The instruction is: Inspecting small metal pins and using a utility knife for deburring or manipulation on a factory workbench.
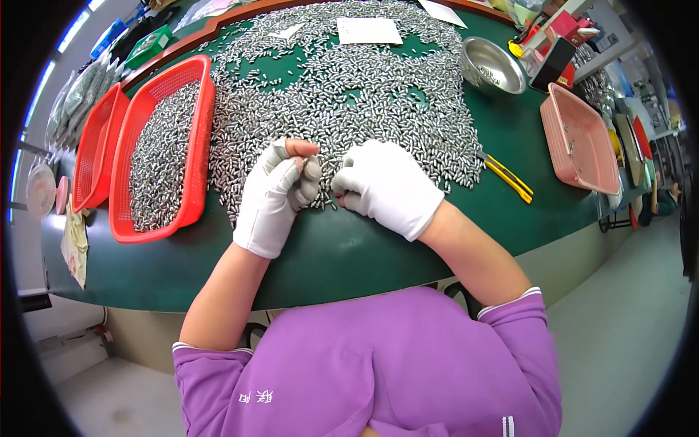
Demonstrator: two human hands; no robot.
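A wide spread of small shiny silver metal pieces [342, 87], each a short bullet shape, covers the green table. My left hand [280, 186], in a white glove with bare fingertips showing, is held above their near edge. Its fingers curl in toward the thumb, and whatever they hold is hidden. Just to the right, my right hand [386, 186], gloved in white too, is bent closed with its fingertips down by the pieces. What lies inside its fingers cannot be made out. A small gap separates the two hands.
On the left, a red plastic basket [200, 167] holds many of these pieces, beside another red basket [95, 164]. To the right are a yellow cutter knife [507, 178], a steel bowl [477, 49] and a pink basket [557, 142]. White paper [369, 30] lies at the back.
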